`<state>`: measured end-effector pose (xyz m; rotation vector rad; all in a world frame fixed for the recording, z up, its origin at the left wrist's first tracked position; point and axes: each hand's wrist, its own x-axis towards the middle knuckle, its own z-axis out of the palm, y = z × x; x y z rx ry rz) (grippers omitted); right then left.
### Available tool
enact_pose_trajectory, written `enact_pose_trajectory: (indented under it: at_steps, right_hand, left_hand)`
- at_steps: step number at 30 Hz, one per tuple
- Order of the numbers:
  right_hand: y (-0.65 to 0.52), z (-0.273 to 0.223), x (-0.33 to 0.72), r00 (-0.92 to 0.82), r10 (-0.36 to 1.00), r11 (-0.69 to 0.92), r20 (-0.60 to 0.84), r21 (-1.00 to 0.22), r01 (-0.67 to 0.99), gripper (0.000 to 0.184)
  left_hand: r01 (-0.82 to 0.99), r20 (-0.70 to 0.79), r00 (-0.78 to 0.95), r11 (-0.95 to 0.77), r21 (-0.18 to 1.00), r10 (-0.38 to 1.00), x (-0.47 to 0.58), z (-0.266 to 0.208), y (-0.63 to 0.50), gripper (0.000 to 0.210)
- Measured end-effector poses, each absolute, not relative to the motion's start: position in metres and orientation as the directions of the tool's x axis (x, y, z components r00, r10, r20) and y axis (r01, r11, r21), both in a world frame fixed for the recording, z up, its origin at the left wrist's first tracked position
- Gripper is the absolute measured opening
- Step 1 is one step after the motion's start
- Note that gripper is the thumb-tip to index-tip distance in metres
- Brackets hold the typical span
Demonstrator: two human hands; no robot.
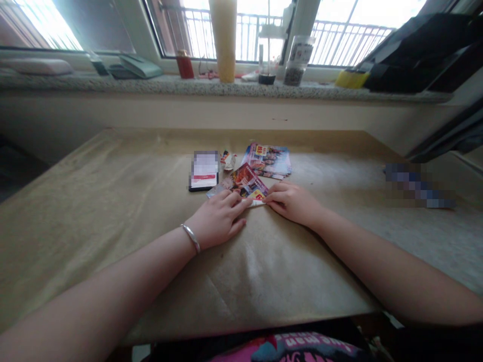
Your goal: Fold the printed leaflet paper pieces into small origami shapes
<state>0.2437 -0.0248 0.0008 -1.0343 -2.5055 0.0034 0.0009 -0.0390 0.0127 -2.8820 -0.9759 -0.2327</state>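
Note:
A printed paper flyer (247, 179) with food pictures lies on the table in front of me, its near edge folded over to a pale strip. My left hand (221, 216) rests flat across the flyer's left part and near fold, fingers stretched out and thumb apart on the tablecloth. At the fold's right end, my right hand (289, 201) has its fingers drawn together on the paper. The left fingers cover part of the flyer. Just behind it is a stack of similar flyers (273, 158). A small folded paper piece (228, 161) sits to the left of the stack.
A phone (205, 171) with a blurred screen lies left of the flyer. The table (113, 201) has a shiny beige cover. Farther right is a blurred dark object (418, 186). Along the windowsill (151, 85) stand a red jar (184, 64), a tall yellowish cylinder (225, 40) and other items.

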Motion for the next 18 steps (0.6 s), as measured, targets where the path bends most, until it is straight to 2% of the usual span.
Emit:
enact_pose_trajectory:
  at_steps: [5,18]
  right_hand:
    - [-0.023,0.003,0.25,-0.619,0.708,0.701,0.339,-0.236,0.673,0.017]
    - [-0.023,0.009,0.26,-0.622,0.732,0.672,0.279,-0.145,0.726,0.018]
  left_hand:
    - [0.617,0.181,0.777,-0.786,-0.029,0.603,0.002,0.012,-0.04,0.043]
    - [0.631,0.183,0.77,-0.771,-0.081,0.611,0.003,0.01,-0.041,0.043]
